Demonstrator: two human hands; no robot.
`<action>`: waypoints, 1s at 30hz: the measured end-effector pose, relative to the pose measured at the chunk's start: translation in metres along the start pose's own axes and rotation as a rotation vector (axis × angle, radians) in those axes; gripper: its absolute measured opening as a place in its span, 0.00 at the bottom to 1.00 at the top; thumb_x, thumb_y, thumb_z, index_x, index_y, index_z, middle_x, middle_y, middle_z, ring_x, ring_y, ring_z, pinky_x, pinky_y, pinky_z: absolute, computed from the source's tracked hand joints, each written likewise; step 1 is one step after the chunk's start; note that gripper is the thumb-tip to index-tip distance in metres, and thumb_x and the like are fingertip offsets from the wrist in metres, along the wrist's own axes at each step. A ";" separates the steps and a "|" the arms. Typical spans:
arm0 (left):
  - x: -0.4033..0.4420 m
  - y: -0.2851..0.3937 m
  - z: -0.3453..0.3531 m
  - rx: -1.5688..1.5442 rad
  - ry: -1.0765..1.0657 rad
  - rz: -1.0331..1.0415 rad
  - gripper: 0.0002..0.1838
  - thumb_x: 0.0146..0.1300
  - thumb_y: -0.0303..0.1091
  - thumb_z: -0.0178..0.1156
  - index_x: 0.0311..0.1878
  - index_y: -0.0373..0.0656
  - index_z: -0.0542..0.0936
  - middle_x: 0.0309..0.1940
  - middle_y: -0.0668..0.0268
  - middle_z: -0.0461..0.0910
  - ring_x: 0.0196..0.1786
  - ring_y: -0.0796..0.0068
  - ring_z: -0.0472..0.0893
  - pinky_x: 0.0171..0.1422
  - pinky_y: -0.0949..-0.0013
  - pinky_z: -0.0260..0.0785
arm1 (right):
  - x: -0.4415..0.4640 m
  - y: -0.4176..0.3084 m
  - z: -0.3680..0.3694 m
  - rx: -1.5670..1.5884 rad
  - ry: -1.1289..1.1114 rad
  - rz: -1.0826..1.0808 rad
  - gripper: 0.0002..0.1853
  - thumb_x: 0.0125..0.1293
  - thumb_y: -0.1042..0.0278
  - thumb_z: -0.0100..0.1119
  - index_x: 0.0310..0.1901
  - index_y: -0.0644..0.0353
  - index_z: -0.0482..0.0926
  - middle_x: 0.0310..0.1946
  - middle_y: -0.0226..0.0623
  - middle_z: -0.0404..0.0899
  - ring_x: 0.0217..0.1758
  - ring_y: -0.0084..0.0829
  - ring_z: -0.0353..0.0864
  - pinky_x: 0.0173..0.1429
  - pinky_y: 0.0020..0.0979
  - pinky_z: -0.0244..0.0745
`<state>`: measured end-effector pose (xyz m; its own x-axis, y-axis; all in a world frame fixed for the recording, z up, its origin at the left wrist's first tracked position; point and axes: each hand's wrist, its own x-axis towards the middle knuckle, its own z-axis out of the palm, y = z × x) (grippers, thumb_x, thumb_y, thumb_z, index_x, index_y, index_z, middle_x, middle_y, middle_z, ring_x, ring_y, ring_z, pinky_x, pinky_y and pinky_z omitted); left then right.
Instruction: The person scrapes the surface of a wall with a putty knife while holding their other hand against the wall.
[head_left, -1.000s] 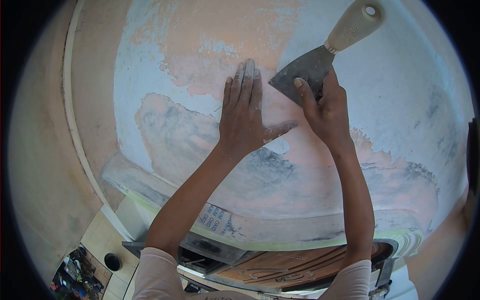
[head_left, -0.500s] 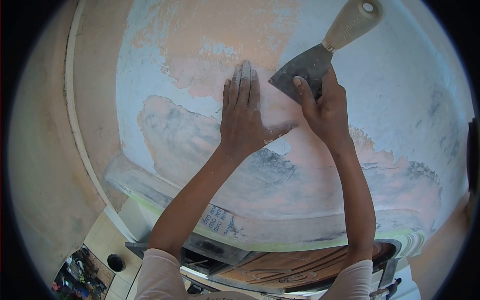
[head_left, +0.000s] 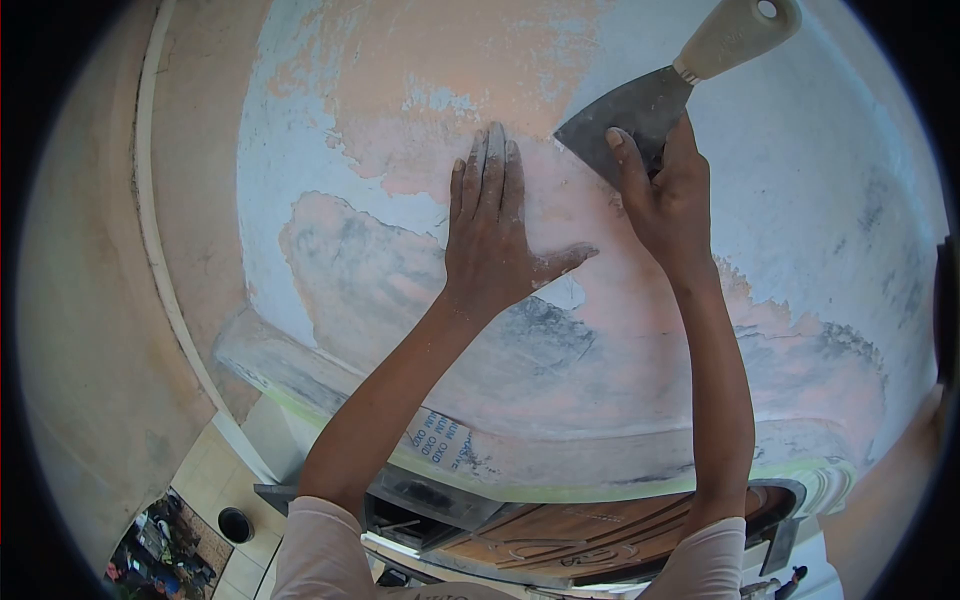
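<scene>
left hand (head_left: 488, 235) lies flat and open against the peeling wall (head_left: 370, 260), fingers together and dusted white, pointing up, thumb stretched out to the right; it sits almost exactly where it did half a second ago. below it, just beside the left forearm (head_left: 385, 400), a piece of sandpaper (head_left: 437, 436) with blue print rests on the moulded ledge (head_left: 600, 450). further right, beneath the ledge, shows a brown wooden door (head_left: 560, 540). up and to the right of the left hand is the putty knife (head_left: 687, 73), shifted upward and rightward since the earlier frame along with the hand on it. its long axis slants from lower left to upper right: the wide edge of the blade (head_left: 625, 110) faces down-left, and the beige handle (head_left: 740, 38) points up-right. right hand (head_left: 668, 195) grips the blade, thumb across the near face, fingers behind. whether the blade touches the wall cannot be told.
</scene>
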<state>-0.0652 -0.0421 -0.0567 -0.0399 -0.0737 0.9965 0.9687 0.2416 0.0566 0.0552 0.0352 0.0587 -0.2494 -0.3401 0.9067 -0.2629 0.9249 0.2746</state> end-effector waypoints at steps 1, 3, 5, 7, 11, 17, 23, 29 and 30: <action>0.001 -0.001 0.000 0.005 0.001 0.003 0.64 0.45 0.74 0.62 0.66 0.20 0.57 0.68 0.32 0.55 0.72 0.36 0.55 0.73 0.41 0.46 | 0.004 0.004 0.000 0.011 0.041 0.024 0.15 0.67 0.71 0.57 0.50 0.66 0.66 0.23 0.44 0.80 0.18 0.35 0.79 0.22 0.29 0.69; -0.001 -0.001 0.002 0.009 -0.002 0.001 0.65 0.45 0.74 0.62 0.67 0.20 0.56 0.68 0.32 0.55 0.72 0.37 0.55 0.73 0.41 0.46 | 0.004 0.005 0.000 0.019 0.031 0.034 0.16 0.67 0.71 0.58 0.52 0.67 0.66 0.23 0.45 0.80 0.18 0.37 0.79 0.23 0.30 0.69; -0.001 0.000 0.002 0.002 -0.010 -0.013 0.64 0.45 0.74 0.61 0.67 0.20 0.56 0.69 0.34 0.54 0.73 0.39 0.54 0.74 0.42 0.44 | -0.001 0.001 0.003 0.020 -0.062 -0.004 0.18 0.66 0.71 0.58 0.53 0.67 0.66 0.24 0.47 0.80 0.18 0.39 0.79 0.23 0.30 0.69; -0.001 -0.001 0.000 0.004 -0.015 -0.017 0.64 0.45 0.75 0.61 0.67 0.20 0.56 0.69 0.35 0.54 0.74 0.41 0.53 0.75 0.42 0.43 | 0.005 0.002 0.002 0.014 0.014 0.016 0.19 0.66 0.70 0.59 0.55 0.67 0.66 0.24 0.48 0.80 0.18 0.40 0.78 0.23 0.30 0.69; 0.000 0.000 0.001 0.004 -0.018 -0.018 0.64 0.45 0.74 0.62 0.66 0.20 0.57 0.69 0.35 0.54 0.73 0.40 0.53 0.75 0.42 0.44 | -0.002 0.000 0.003 0.006 -0.053 0.027 0.18 0.66 0.70 0.58 0.54 0.67 0.66 0.24 0.47 0.80 0.18 0.38 0.78 0.23 0.30 0.69; -0.004 0.000 0.001 -0.011 -0.018 -0.022 0.64 0.45 0.74 0.62 0.66 0.20 0.56 0.68 0.35 0.55 0.73 0.40 0.53 0.75 0.42 0.46 | 0.006 0.002 0.003 0.054 0.039 0.059 0.17 0.66 0.71 0.59 0.52 0.66 0.67 0.23 0.47 0.79 0.20 0.38 0.79 0.25 0.30 0.70; -0.005 -0.002 0.000 -0.021 -0.024 -0.023 0.63 0.47 0.73 0.61 0.66 0.20 0.56 0.68 0.35 0.54 0.73 0.40 0.52 0.74 0.42 0.45 | 0.010 0.004 0.004 0.047 0.067 0.061 0.15 0.66 0.70 0.59 0.50 0.66 0.67 0.22 0.44 0.80 0.18 0.34 0.78 0.23 0.29 0.68; -0.005 -0.002 0.000 0.001 -0.029 -0.016 0.63 0.48 0.74 0.59 0.66 0.20 0.57 0.68 0.35 0.55 0.74 0.40 0.52 0.74 0.41 0.44 | 0.014 0.004 0.003 -0.022 0.049 0.008 0.13 0.67 0.70 0.57 0.48 0.64 0.67 0.22 0.42 0.80 0.18 0.31 0.78 0.22 0.27 0.67; -0.006 -0.001 0.001 0.001 -0.032 -0.021 0.63 0.48 0.74 0.59 0.66 0.20 0.57 0.68 0.35 0.55 0.73 0.40 0.52 0.74 0.40 0.44 | 0.015 0.006 0.003 -0.018 0.092 0.020 0.13 0.67 0.70 0.58 0.49 0.64 0.67 0.23 0.42 0.80 0.17 0.33 0.78 0.22 0.28 0.68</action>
<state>-0.0661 -0.0413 -0.0629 -0.0680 -0.0477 0.9965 0.9674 0.2412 0.0776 0.0472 0.0349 0.0734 -0.1676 -0.3050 0.9375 -0.2415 0.9347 0.2609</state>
